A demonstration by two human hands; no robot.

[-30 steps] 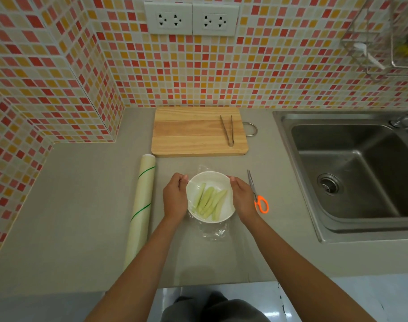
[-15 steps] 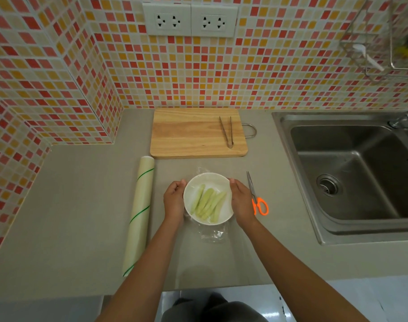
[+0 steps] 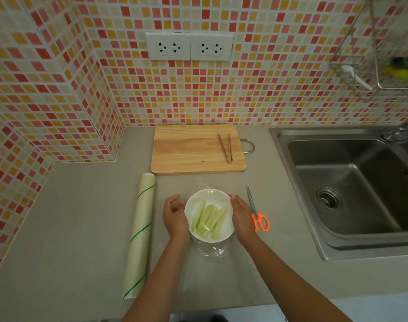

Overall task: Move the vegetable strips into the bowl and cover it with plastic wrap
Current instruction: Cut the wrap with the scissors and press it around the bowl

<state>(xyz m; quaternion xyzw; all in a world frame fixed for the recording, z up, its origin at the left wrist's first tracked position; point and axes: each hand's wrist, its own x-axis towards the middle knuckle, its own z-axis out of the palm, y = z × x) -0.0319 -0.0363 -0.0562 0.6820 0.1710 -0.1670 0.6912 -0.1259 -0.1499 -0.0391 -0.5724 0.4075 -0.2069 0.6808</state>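
Strips [image 3: 208, 219] are all in bowl [image 3: 209, 214] at counter front, plastic wrap [image 3: 213, 251] draped over it with slack bunched at near edge. Left hand [image 3: 175, 216] and right hand [image 3: 242, 217] press wrap to bowl's sides, fingers loosely curled. Left to do, likely: tuck slack. Roll [image 3: 140, 235] left, scissors [image 3: 256, 214] right.

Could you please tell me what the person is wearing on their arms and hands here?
Nothing that shows: the left hand and the right hand are bare, with no gloves, rings, watch or bracelets visible, and both forearms are uncovered, with no sleeves in view.
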